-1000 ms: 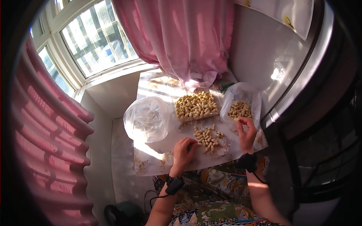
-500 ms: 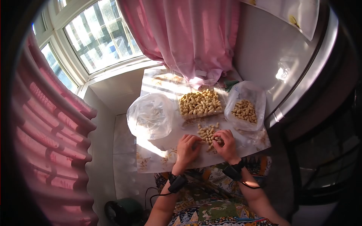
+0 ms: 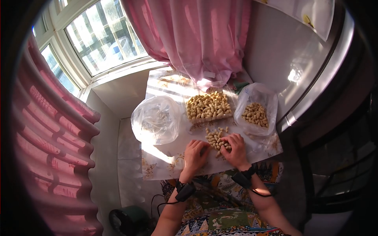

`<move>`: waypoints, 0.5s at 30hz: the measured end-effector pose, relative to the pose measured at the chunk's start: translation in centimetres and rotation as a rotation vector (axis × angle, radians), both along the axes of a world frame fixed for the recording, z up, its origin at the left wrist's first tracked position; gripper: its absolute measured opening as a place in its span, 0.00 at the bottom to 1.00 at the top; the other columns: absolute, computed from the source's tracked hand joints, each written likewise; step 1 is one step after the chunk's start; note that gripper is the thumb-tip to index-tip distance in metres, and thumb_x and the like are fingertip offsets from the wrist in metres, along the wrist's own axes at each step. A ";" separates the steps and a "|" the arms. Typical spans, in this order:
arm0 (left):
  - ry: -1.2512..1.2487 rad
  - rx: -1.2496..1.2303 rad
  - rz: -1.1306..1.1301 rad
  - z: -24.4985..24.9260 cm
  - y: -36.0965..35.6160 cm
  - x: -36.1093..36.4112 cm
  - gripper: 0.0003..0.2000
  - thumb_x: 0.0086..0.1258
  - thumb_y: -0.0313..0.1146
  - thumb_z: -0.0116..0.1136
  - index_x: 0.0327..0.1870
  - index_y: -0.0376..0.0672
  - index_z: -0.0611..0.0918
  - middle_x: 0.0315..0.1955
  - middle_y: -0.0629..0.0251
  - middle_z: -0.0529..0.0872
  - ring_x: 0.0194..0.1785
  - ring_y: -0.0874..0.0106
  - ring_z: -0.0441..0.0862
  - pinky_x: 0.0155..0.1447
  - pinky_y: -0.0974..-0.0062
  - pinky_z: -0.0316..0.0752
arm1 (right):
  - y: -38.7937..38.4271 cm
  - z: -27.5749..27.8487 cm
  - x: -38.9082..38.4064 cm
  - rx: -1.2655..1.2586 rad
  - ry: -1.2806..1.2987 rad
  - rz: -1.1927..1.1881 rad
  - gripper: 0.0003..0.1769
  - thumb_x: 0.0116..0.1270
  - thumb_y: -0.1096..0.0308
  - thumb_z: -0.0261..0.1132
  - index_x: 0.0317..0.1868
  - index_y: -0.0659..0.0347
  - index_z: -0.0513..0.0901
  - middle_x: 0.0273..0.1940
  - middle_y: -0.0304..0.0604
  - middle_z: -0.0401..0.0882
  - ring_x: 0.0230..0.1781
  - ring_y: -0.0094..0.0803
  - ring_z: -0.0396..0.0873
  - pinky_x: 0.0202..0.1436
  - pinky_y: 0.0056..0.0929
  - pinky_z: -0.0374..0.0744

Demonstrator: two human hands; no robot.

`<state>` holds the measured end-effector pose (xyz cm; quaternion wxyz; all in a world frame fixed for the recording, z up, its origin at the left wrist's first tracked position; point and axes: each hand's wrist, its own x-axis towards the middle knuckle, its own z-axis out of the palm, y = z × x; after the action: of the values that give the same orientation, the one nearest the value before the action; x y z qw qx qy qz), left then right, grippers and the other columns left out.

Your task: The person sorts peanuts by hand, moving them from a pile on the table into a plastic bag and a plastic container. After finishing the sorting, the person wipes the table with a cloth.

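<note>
A small pile of peanuts in their shells (image 3: pixel 214 137) lies on the table near its front edge. My left hand (image 3: pixel 195 154) rests at the pile's left side, its fingers curled inward; whether anything is between them is hidden. On the right side of the pile, my right hand (image 3: pixel 235 151) has thumb and fingers curled round a peanut at the pile's edge. Behind the pile stands a clear plastic box (image 3: pixel 208 119) full of peanuts. A white plastic bag (image 3: pixel 258 94) at the right holds more peanuts. Another translucent bag (image 3: pixel 155 120) stands open at the left.
The patterned tablecloth (image 3: pixel 161 163) covers the table. A pink curtain (image 3: pixel 193 39) hangs down to its back edge, near a dark green item (image 3: pixel 240 86). A wall (image 3: pixel 271 51) stands at the right, and a window (image 3: pixel 106 37) is at the left.
My right hand's fingers have shifted slightly at the pile's edge. My left hand has stayed almost in place. The view has moved very slightly.
</note>
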<state>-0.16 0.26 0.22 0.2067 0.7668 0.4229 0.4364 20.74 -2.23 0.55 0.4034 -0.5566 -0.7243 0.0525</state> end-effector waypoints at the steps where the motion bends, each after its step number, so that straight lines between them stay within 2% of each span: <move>1: 0.000 -0.001 0.000 0.0 0.0 0.0 0.07 0.64 0.26 0.71 0.42 0.44 0.88 0.39 0.63 0.90 0.47 0.57 0.85 0.54 0.60 0.80 | 0.0 0.1 0.0 -0.006 -0.008 -0.002 0.15 0.62 0.68 0.69 0.50 0.56 0.85 0.49 0.41 0.83 0.61 0.46 0.77 0.67 0.45 0.74; 8: -0.008 0.004 0.001 0.0 0.0 0.0 0.07 0.64 0.26 0.71 0.42 0.43 0.87 0.39 0.62 0.89 0.47 0.56 0.84 0.53 0.60 0.80 | -0.1 0.3 0.2 0.017 0.045 0.028 0.13 0.61 0.69 0.70 0.48 0.55 0.87 0.47 0.40 0.82 0.55 0.45 0.78 0.64 0.43 0.75; 15: -0.006 0.001 0.008 0.1 0.0 0.1 0.06 0.64 0.26 0.71 0.41 0.43 0.87 0.38 0.63 0.89 0.47 0.57 0.84 0.54 0.60 0.80 | -0.4 -0.5 0.4 -0.038 0.178 0.103 0.11 0.64 0.76 0.70 0.47 0.57 0.88 0.46 0.42 0.81 0.48 0.44 0.81 0.55 0.41 0.79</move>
<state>-0.10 0.28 0.31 0.2058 0.7640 0.4249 0.4398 21.13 -2.66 0.07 0.4523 -0.5193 -0.7121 0.1365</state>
